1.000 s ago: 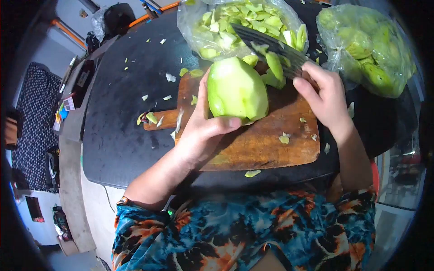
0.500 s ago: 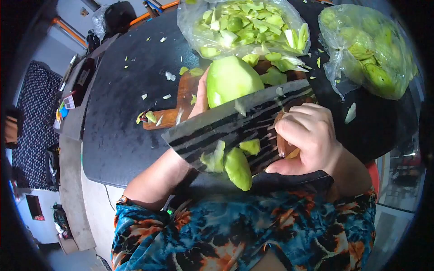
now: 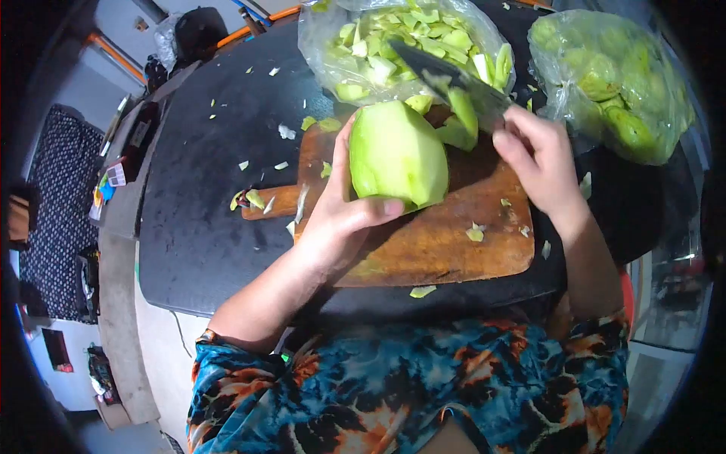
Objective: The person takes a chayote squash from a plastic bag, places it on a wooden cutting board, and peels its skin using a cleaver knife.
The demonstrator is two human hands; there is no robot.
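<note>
Dk patterned cloth (image 3: pixel 53 219) & orange bar (image 3: pixel 117 58), far L

Single head-worn view from above the wearer's chest, forward and down over both hands, near the black tabletop (image 3: pixel 219 166).

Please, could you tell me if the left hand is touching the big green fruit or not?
Touching. The head view shows it: the left hand holds the green fruit from its left side, the thumb lying against its lower front.
</note>
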